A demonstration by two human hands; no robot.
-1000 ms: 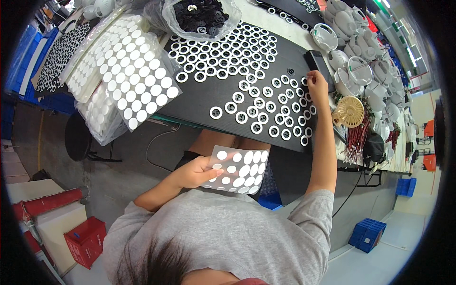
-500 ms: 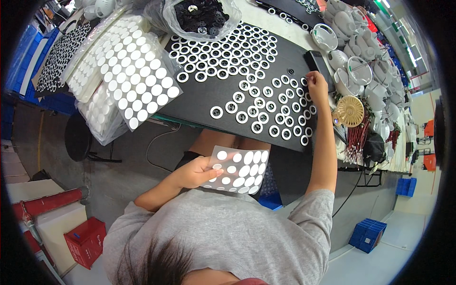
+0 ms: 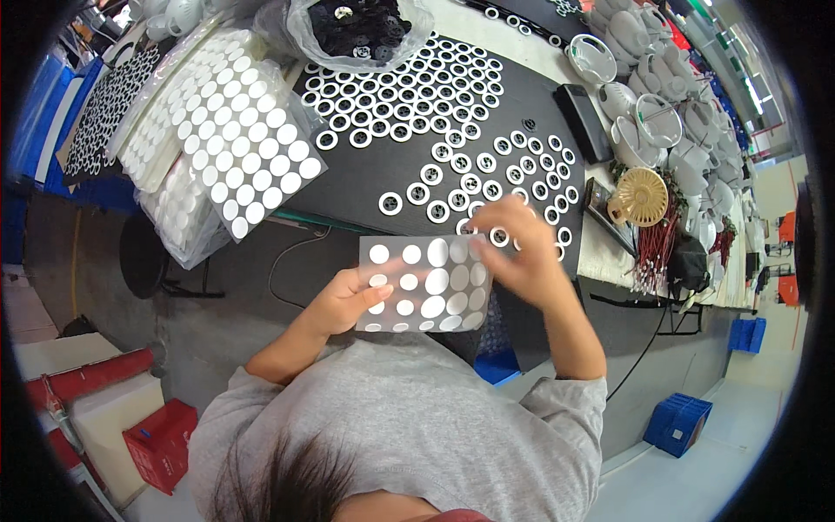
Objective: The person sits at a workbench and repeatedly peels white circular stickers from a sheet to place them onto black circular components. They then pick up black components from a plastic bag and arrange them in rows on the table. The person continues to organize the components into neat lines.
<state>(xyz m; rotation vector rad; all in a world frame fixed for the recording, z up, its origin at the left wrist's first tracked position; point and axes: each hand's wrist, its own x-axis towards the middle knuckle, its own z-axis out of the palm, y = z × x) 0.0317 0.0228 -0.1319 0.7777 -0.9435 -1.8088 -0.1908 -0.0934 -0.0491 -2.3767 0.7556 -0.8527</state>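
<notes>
My left hand point(image 3: 341, 303) grips the left edge of a translucent sheet of round white stickers point(image 3: 424, 291), thumb on top, held above my lap. Over the sheet's upper right corner is my right hand point(image 3: 526, 257), slightly blurred, thumb and index finger apart at the edge; I make out nothing between them. Beyond lies a black board point(image 3: 348, 196) bearing many white rings with black centres point(image 3: 390, 204). Those at the back sit close together, while those nearer the right hand are spaced more loosely. A loose black disc point(image 3: 529, 125) lies without a white ring.
More sticker sheets point(image 3: 261, 165) overlap the table's left edge. A plastic bag of black parts point(image 3: 300, 39) stands at the back. On the right are a black box point(image 3: 584, 123), a yellow fan point(image 3: 642, 198), red wires point(image 3: 657, 257) and piled white housings point(image 3: 659, 117).
My right hand has come from the rings at the board's far right down to the sticker sheet. My left hand has raised the sheet slightly and moved it left.
</notes>
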